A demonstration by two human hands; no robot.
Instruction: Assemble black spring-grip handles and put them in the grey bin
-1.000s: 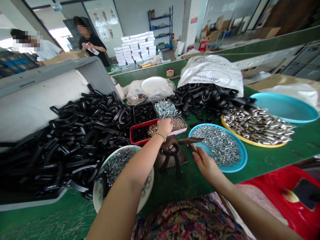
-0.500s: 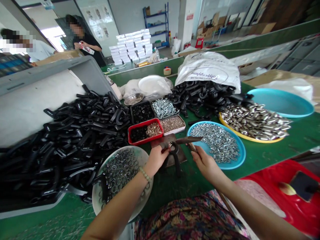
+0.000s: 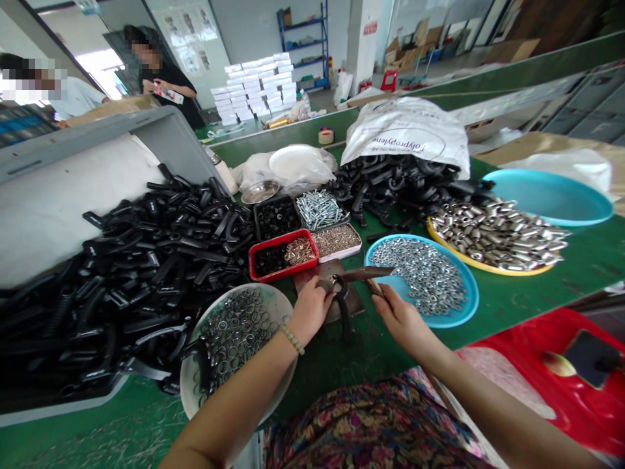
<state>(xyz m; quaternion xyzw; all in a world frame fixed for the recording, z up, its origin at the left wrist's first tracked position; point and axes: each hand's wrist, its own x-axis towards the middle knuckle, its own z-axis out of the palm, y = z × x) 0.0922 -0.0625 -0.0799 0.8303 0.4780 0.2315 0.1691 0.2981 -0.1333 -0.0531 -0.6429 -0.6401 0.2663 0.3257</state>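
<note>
My left hand (image 3: 311, 309) is closed, its fingertips pinching at the black curved plastic part (image 3: 342, 296) that rests on a brown block (image 3: 303, 276); what the fingers hold is too small to see. My right hand (image 3: 398, 314) is closed round the handle of a dark metal tool (image 3: 367, 273) whose flat head points left over the black part. A red tray (image 3: 282, 242) of small fasteners lies just beyond. A white bowl of metal rings (image 3: 233, 330) sits left of my left wrist. A blue dish of nuts (image 3: 424, 274) lies right of the tool.
A big heap of black plastic parts (image 3: 146, 254) fills the left. More trays of screws (image 3: 318, 208) sit behind the red tray. A yellow dish of metal sleeves (image 3: 498, 238), a blue basin (image 3: 549, 195) and a white sack (image 3: 407, 133) lie right. Two people stand at far left.
My left hand came back from the far trays to the black part on the block. My right hand stayed on the tool.
</note>
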